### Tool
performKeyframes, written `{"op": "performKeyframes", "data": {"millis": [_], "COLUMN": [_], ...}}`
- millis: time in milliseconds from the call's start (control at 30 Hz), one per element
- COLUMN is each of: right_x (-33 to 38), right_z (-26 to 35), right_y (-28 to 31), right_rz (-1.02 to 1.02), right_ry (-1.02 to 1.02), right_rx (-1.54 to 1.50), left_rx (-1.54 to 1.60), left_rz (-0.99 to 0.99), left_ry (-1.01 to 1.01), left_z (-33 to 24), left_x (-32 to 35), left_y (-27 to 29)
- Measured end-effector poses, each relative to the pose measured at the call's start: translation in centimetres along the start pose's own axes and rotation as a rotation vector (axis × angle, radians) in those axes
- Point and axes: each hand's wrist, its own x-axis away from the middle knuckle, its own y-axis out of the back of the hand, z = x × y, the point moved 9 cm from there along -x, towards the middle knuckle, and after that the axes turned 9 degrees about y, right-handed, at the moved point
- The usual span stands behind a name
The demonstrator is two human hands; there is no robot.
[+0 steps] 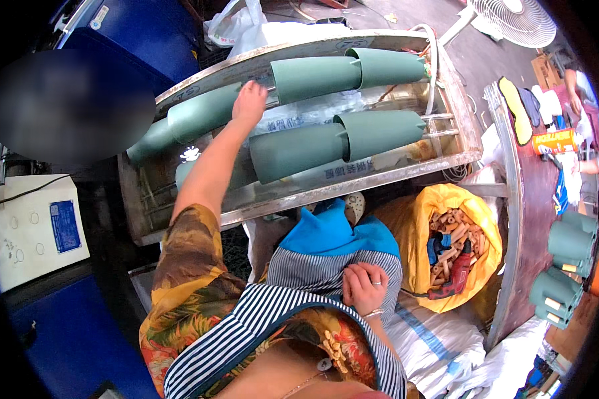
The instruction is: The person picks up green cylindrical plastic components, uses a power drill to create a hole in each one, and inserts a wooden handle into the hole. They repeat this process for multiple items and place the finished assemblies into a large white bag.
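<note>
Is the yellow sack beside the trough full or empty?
Nearly full: the yellow sack gapes open, with tan tubes piled close to its rim.

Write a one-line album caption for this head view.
Left hand reaches onto green tubes in a metal trough; right hand rests on a striped apron.

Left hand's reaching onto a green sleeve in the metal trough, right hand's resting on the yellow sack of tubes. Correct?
Not quite. The head view shows the right hand resting on the striped apron at the person's front, apart from the yellow sack. The left hand does reach onto a green sleeve in the metal trough.
</note>
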Motion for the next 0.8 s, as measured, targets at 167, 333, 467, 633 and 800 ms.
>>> {"op": "performKeyframes", "data": {"millis": [167, 333, 467, 633, 800], "right_x": [0.2, 0.8, 1.1, 2.2, 3.3], "right_z": [0.7, 1.0, 1.5, 2.1, 1.7], "right_y": [0.3, 1.1, 1.9, 2.7, 2.8], "right_rz": [-0.011, -0.044, -0.085, -0.095, -0.101], "right_ry": [0.027, 0.043, 0.060, 0.098, 0.092], "right_rx": [0.001, 0.014, 0.028, -0.024, 0.030], "left_rx": [-0.534, -0.208, 0.083, 0.093, 0.108], "left_rz": [0.404, 0.400, -0.168, -0.304, -0.141], "left_ry": [-0.257, -0.141, -0.028, 0.017, 0.078], "left_z": [3.7, 11.4, 18.3, 14.5, 3.5], "left_x": [0.9, 0.0, 2.5, 9.8, 15.9], "left_y": [5.3, 17.1, 27.0, 39.7, 40.1]}}
